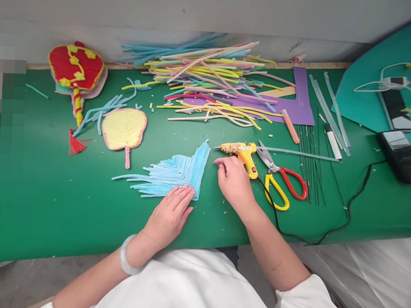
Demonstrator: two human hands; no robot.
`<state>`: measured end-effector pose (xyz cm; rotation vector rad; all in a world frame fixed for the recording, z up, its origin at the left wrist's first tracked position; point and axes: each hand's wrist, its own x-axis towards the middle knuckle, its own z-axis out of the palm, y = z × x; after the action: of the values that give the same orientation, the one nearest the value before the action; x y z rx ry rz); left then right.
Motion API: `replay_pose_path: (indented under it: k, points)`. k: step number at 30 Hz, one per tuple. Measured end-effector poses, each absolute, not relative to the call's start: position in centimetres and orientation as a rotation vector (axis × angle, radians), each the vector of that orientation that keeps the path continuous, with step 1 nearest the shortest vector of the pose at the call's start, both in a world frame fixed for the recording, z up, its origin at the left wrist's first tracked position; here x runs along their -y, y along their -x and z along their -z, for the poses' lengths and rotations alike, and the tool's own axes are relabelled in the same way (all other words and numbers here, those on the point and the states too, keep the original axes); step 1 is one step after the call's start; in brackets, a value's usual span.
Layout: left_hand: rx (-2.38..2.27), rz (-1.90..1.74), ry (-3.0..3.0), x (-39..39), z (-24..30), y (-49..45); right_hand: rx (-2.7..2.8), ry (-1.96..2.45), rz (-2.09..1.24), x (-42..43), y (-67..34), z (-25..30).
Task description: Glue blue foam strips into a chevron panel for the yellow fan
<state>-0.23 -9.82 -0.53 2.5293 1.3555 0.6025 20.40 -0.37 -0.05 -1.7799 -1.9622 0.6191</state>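
A fan-shaped piece of light blue pipe cleaners (177, 166), laid side by side in a V pattern, lies on the green table. My left hand (172, 207) rests flat on its lower right part, fingers stretched out. Just right of this piece is my right hand (234, 182), with the index finger extended leftward and the other fingers loosely curled; I see nothing held in it. Behind and beside that hand lies a yellow glue gun (248, 158), its nozzle pointing left and a clear glue stick in its back. Scissors (275, 168) with red and yellow handles lie half open to the right.
A heap of coloured pipe cleaners (209, 70) lies at the back over purple card (303, 106). At left are a red fan (76, 66) and a yellow fan (125, 128). Green wires (307, 167) and a black cord (349, 214) lie at right, near a dark box (401, 153).
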Motion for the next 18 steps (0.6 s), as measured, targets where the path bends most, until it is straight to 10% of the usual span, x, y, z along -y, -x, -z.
replay_pose_path:
  k: [18]
  points:
    - [-1.428, -0.63, -2.496, 9.2, 0.5, 0.1, 1.426, 1.557, -1.489, -4.2, -17.5, -0.2]
